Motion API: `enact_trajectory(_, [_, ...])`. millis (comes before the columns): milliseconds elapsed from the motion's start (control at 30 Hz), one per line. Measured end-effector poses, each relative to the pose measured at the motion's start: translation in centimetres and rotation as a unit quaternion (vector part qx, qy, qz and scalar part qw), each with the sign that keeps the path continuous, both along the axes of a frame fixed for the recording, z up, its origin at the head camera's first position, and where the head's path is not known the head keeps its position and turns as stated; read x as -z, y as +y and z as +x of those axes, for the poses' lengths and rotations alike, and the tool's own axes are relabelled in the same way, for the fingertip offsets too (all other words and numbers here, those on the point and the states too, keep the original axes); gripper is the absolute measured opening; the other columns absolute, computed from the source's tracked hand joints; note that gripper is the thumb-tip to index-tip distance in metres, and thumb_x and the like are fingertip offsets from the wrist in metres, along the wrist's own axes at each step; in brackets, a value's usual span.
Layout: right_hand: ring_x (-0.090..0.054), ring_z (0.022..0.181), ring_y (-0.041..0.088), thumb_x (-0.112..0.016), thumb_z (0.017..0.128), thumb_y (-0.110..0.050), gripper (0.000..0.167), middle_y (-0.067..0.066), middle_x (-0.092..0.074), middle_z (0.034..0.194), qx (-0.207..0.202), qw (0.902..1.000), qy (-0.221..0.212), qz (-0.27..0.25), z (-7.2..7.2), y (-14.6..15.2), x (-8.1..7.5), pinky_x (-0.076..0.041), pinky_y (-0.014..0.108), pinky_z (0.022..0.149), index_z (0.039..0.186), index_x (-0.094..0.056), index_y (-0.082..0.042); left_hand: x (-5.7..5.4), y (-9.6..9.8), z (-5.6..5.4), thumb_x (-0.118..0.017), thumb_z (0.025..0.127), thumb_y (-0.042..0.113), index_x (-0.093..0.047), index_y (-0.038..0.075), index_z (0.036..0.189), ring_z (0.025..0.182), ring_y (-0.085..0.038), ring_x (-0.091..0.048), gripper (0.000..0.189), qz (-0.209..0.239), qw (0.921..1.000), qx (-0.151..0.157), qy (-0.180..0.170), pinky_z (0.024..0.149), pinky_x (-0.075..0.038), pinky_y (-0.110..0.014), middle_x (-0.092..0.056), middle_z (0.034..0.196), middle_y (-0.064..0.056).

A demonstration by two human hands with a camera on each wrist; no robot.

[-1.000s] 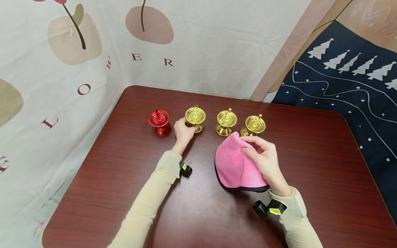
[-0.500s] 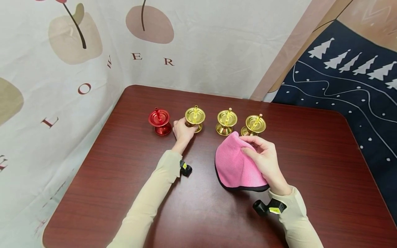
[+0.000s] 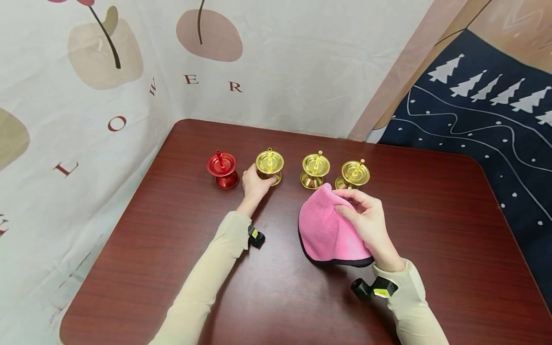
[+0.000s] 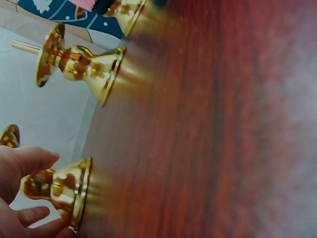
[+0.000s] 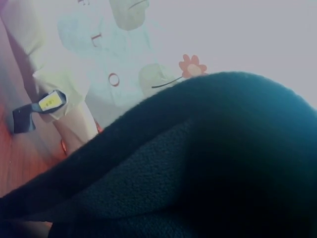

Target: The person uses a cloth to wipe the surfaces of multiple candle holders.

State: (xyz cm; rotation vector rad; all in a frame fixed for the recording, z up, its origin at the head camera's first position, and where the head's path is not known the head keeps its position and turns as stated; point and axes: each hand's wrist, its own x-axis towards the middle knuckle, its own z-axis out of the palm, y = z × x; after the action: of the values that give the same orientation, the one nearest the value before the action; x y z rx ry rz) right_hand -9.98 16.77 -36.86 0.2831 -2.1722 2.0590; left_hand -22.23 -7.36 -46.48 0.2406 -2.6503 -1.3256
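Observation:
My left hand (image 3: 255,186) grips the stem of a gold candle holder (image 3: 270,164), below its round dish. In the left wrist view the thumb and fingers curve about that stem, and the flared gold base (image 4: 72,191) stands upright on the table. My right hand (image 3: 372,221) pinches a pink cloth (image 3: 325,232) with black edging between thumb and fingers. The cloth hangs in a cone shape just in front of the rightmost gold candle holder (image 3: 355,172) and partly covers its base. From the right wrist, the cloth's dark edge (image 5: 223,99) hides the hand.
A red candle holder (image 3: 222,168) stands left of my left hand. Another gold candle holder (image 3: 316,168) stands between the gripped one and the rightmost. All are in a row on the brown table (image 3: 172,230), near its back edge. Printed cloth hangings (image 3: 302,76) rise behind.
The gripped gold candle holder and my left hand have shifted very slightly left and nearer. My right hand and the pink cloth stay almost still.

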Motion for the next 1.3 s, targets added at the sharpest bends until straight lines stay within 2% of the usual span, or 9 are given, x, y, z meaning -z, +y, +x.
enact_trajectory(167, [-0.060, 0.081, 0.011, -0.064, 0.077, 0.014, 0.024, -0.002, -0.068, 0.090, 0.005, 0.9999, 0.008, -0.010, -0.1, 0.1, -0.1, -0.049, 0.018, 0.071, 0.101, -0.064, 0.011, -0.5, -0.5, 1.3, -0.079, 0.069, 0.018, -0.060, -0.003, 0.107, 0.103, -0.035, -0.053, 0.047, 0.037, 0.9992, 0.009, 0.013, 0.094, -0.035, -0.045, -0.065, 0.105, -0.019])
enact_trajectory(300, [-0.060, 0.080, 0.011, -0.064, 0.076, 0.015, 0.023, -0.001, -0.068, 0.089, 0.008, 0.9996, 0.013, -0.022, -0.2, 0.1, -0.2, -0.049, 0.018, 0.070, 0.099, -0.064, 0.011, -1.0, -1.2, 2.4, -0.078, 0.070, 0.014, -0.061, -0.004, 0.109, 0.103, -0.032, -0.056, 0.047, 0.074, 0.9969, 0.008, 0.024, 0.093, -0.039, -0.041, -0.065, 0.106, -0.020])
enact_trajectory(433, [-0.060, 0.079, 0.011, -0.064, 0.075, 0.016, 0.023, -0.001, -0.068, 0.088, 0.012, 0.9995, 0.012, -0.027, -0.4, 0.2, -0.2, -0.049, 0.018, 0.070, 0.098, -0.064, 0.011, -1.1, -2.0, 3.5, -0.077, 0.070, 0.010, -0.061, -0.006, 0.110, 0.102, -0.032, -0.059, 0.046, 0.093, 0.9952, 0.008, 0.031, 0.091, -0.043, -0.039, -0.065, 0.107, -0.022])
enact_trajectory(633, [-0.060, 0.079, 0.010, -0.064, 0.076, 0.016, 0.023, -0.002, -0.068, 0.088, 0.015, 0.9995, 0.006, -0.027, -0.5, 0.4, -0.1, -0.049, 0.018, 0.069, 0.098, -0.065, 0.009, -1.0, -3.9, 5.1, -0.077, 0.072, 0.009, -0.063, -0.006, 0.108, 0.098, -0.032, -0.061, 0.041, 0.105, 0.9939, -0.002, 0.036, 0.088, -0.044, -0.041, -0.066, 0.104, -0.021])
enact_trajectory(833, [-0.060, 0.077, 0.010, -0.064, 0.076, 0.015, 0.023, -0.002, -0.068, 0.086, 0.019, 0.9995, 0.003, -0.026, -0.6, 0.5, -0.1, -0.049, 0.017, 0.068, 0.098, -0.065, 0.010, -0.9, -6.6, 6.2, -0.076, 0.074, 0.009, -0.066, -0.004, 0.106, 0.095, -0.031, -0.063, 0.036, 0.095, 0.9948, -0.024, 0.029, 0.087, -0.045, -0.040, -0.067, 0.101, -0.020])
enact_trajectory(967, [-0.060, 0.078, 0.010, -0.064, 0.076, 0.016, 0.022, -0.002, -0.068, 0.086, 0.019, 0.9995, 0.006, -0.026, -0.7, 0.6, -0.1, -0.049, 0.017, 0.069, 0.097, -0.064, 0.011, -0.8, -8.1, 6.3, -0.075, 0.074, 0.007, -0.066, -0.004, 0.104, 0.092, -0.031, -0.064, 0.033, 0.098, 0.9930, -0.054, 0.037, 0.083, -0.047, -0.036, -0.067, 0.100, -0.020])
enact_trajectory(1133, [-0.060, 0.077, 0.010, -0.064, 0.075, 0.017, 0.020, -0.002, -0.068, 0.085, 0.022, 0.9994, 0.005, -0.024, -0.7, 0.8, -0.1, -0.049, 0.017, 0.068, 0.094, -0.064, 0.011, -0.5, -9.6, 5.6, -0.074, 0.075, 0.007, -0.062, -0.004, 0.106, 0.091, -0.030, -0.064, 0.035, 0.115, 0.9876, -0.098, 0.045, 0.075, -0.044, -0.024, -0.067, 0.101, -0.020])
enact_trajectory(1300, [-0.061, 0.078, 0.010, -0.063, 0.075, 0.018, 0.023, -0.001, -0.068, 0.085, 0.023, 0.9992, 0.006, -0.031, -0.8, 0.9, 0.1, -0.049, 0.017, 0.069, 0.089, -0.067, 0.001, -0.2, -10.4, 4.5, -0.075, 0.075, 0.008, -0.056, -0.003, 0.114, 0.095, -0.026, -0.059, 0.045, 0.165, 0.9779, -0.121, 0.042, 0.082, -0.044, -0.023, -0.062, 0.108, -0.018])
